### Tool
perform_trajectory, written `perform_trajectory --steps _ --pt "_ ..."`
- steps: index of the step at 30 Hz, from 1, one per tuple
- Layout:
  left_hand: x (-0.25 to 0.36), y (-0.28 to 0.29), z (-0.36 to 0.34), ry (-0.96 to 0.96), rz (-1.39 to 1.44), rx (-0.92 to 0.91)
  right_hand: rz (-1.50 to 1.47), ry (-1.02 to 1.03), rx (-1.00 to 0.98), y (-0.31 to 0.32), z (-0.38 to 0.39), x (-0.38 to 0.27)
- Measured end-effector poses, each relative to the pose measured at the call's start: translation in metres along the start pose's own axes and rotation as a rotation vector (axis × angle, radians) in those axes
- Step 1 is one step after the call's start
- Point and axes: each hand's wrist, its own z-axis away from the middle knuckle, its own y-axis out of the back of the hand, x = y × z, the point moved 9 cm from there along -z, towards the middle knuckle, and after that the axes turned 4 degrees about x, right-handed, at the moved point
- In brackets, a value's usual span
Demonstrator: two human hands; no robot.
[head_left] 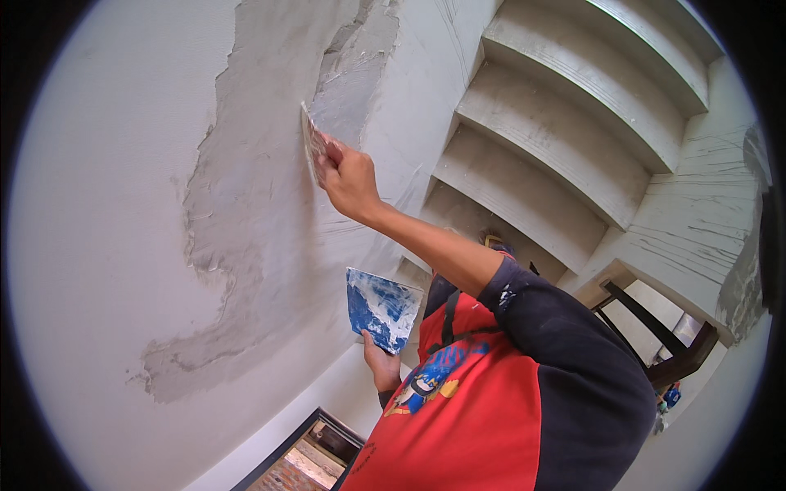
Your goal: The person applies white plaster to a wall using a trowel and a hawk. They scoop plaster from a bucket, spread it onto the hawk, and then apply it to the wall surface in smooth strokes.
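My right hand [352,182] reaches out to the wall, fingers closed around a flat plastering trowel [309,146]. The trowel is seen nearly edge-on, its blade against or very close to the grey plaster patch [258,155], which has ragged edges and spreads over the pale wall [123,131]. Lower down and close to my body, my left hand [380,365] grips the lower edge of a blue plaster board [360,307]. White, wet-looking plaster is smeared across the board's face. Most of the fingers under the board are hidden.
Concrete stairs [557,135] rise at the upper right, beside the wall. A foot in a sandal [495,241] shows near the lowest visible step. A dark-framed opening [315,450] lies at the bottom, and a dark frame [684,356] stands at the right.
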Motion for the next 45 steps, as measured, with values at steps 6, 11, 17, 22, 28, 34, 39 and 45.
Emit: perform_trajectory --steps 6,11,17,22,28,34,39,45 --pt "0.0 -0.004 0.001 -0.044 0.04 -0.019 0.06 0.177 0.3 0.042 -0.03 0.08" --pt "-0.02 0.034 -0.008 -0.04 0.063 0.111 0.257 0.27 0.37 0.011 -0.05 0.114" --pt "-0.027 0.023 -0.003 -0.017 0.083 0.139 0.223 0.379 0.219 -0.026 0.003 0.097" --pt "-0.018 0.02 -0.008 -0.051 0.066 0.112 -0.014 0.151 0.089 -0.004 0.014 0.116" --pt "-0.028 0.031 -0.006 -0.103 0.14 0.159 0.078 -0.227 0.388 0.055 -0.086 0.148" --pt "-0.053 0.044 -0.005 -0.077 0.227 0.178 0.184 -0.332 0.331 0.016 -0.085 0.123" --pt "-0.044 0.026 -0.009 -0.076 0.191 0.137 -0.018 -0.285 0.18 -0.009 -0.038 0.093" --pt "-0.031 0.018 -0.009 -0.105 0.153 0.126 -0.114 -0.287 0.405 0.044 -0.057 0.128"
